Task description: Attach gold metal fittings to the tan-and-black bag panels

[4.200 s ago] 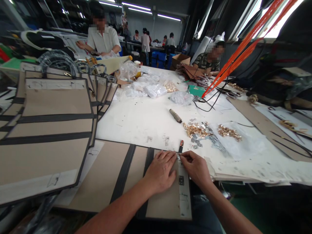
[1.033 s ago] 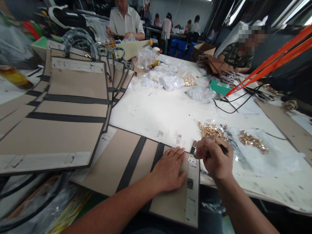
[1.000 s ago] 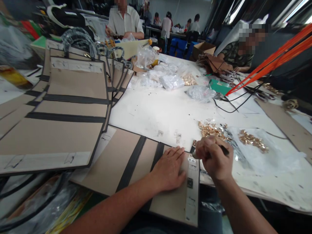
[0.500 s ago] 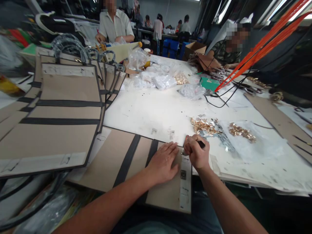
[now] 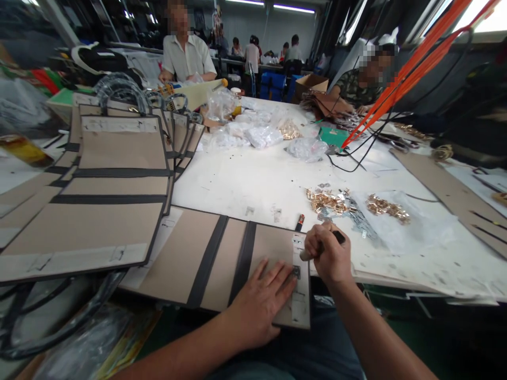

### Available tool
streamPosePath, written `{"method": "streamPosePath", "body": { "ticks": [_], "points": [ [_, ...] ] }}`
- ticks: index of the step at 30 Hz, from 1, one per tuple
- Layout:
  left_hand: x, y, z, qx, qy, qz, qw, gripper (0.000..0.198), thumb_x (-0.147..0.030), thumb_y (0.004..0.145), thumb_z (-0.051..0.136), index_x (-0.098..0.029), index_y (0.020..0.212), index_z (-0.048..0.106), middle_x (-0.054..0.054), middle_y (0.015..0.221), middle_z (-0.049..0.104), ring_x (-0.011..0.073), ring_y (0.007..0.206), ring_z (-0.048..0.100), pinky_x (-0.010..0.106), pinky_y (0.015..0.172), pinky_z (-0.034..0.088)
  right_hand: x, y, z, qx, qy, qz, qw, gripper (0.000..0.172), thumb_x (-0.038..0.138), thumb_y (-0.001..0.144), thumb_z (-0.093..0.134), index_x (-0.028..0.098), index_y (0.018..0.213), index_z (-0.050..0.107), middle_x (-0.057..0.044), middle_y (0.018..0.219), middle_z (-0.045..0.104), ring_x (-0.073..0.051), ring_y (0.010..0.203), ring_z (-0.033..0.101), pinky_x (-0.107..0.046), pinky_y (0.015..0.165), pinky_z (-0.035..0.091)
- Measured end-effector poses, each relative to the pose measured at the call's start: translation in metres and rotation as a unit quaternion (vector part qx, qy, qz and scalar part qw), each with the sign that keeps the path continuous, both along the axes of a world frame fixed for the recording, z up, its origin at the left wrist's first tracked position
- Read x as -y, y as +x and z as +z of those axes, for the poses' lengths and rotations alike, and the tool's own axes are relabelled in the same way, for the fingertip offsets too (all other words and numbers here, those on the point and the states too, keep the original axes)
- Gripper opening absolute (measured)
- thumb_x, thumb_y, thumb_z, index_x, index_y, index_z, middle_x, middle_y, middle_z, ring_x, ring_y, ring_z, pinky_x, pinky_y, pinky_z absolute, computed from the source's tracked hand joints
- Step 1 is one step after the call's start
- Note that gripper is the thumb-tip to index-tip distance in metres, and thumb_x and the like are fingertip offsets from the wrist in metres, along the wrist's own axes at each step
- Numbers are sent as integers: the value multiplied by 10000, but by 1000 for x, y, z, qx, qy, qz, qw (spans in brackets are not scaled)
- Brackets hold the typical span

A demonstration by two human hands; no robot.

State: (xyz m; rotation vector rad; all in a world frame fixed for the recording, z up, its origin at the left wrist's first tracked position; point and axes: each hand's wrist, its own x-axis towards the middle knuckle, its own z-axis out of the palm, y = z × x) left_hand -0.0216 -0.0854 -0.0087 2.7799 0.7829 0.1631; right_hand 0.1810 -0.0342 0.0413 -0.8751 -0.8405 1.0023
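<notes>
Left hand (image 5: 259, 303) laid flat on the tan panel (image 5: 222, 253), fingers spread, nothing grasped. It is noted nearer the body than half a second ago, drawn back from the panel's far edge.

Right hand (image 5: 329, 257) clenched around a dark-handled tool (image 5: 306, 256). The tip is set on the white strip (image 5: 300, 309) along the panel's right edge, close to a small dark fitting (image 5: 296, 272). Earlier it was held at the far corner.

Panel's near edge is seen overhanging the table (image 5: 245, 179). A red-tipped stick (image 5: 300, 222) is now uncovered just past the far edge. Open white surface is left between the stacked panels (image 5: 111, 211) and the gold hardware (image 5: 325, 200).
</notes>
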Motion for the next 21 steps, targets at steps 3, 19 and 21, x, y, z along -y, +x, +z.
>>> {"method": "streamPosePath", "body": {
  "ticks": [3, 19, 21],
  "points": [
    [-10, 3, 8, 9, -2, -1, 1000, 982, -530, 823, 738, -190, 1631, 295, 124, 1724, 277, 323, 1602, 170, 545, 1317, -40, 15, 4, -2, -42, 0, -4, 999, 395, 274, 923, 719, 223, 652, 435, 79, 529, 429, -90, 422, 402, -227, 421, 320],
    [-23, 5, 29, -17, -23, -27, 999, 962, -570, 844, 728, -153, 1612, 325, 157, 1707, 289, 338, 1567, 223, 547, 1314, 19, 8, 16, -18, -133, -42, -26, 990, 385, 352, 863, 724, 218, 640, 440, 86, 526, 362, -88, 416, 345, -233, 421, 333],
    [-24, 6, 28, -20, -23, -30, 999, 973, -582, 839, 735, -148, 1608, 328, 171, 1702, 294, 343, 1568, 220, 551, 1312, 8, 8, 16, -18, -145, -48, -34, 988, 384, 343, 853, 720, 216, 638, 429, 84, 531, 359, -87, 420, 334, -232, 420, 326]
  ]
}}
